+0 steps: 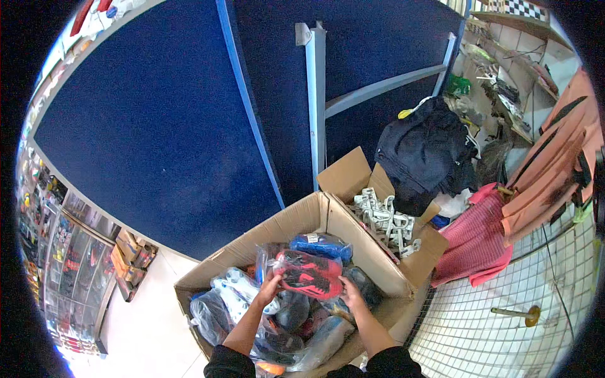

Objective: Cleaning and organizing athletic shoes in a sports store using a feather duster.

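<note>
At lower centre, left hand [270, 288] and right hand [351, 293] pinch a red packet [310, 274] over a box [368, 251] — seemingly a holding step, next needing steadiness.

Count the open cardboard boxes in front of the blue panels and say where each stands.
2: a large box of plastic-wrapped packages beneath the left hand and right hand, and a smaller box of white pieces against its far right side. Others may be hidden.

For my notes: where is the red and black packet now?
In the head view's lower middle, the red and black packet is held between the left hand and right hand, over the cardboard box, with the blue packet just beyond.
</note>
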A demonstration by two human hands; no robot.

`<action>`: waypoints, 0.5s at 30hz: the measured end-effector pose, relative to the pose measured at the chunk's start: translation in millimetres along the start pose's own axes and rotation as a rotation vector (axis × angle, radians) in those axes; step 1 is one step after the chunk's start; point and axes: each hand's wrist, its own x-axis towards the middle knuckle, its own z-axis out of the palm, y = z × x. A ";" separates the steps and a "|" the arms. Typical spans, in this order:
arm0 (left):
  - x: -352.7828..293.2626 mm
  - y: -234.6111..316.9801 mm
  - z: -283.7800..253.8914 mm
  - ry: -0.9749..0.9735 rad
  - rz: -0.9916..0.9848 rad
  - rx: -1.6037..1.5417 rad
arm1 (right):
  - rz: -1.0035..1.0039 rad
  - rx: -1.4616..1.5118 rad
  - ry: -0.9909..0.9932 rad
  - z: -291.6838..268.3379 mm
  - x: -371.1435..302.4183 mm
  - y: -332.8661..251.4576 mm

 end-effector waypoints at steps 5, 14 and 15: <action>-14.1 12.1 13.0 -0.126 0.044 -0.036 | -0.179 0.351 -0.036 -11.9 -23.1 12.2; -98.2 76.9 69.9 -0.557 0.195 -0.180 | -0.503 0.631 -0.200 -19.2 -142.9 -12.1; -107.7 81.7 74.5 -0.666 0.258 -0.213 | -0.582 0.630 -0.187 -19.6 -158.0 -10.3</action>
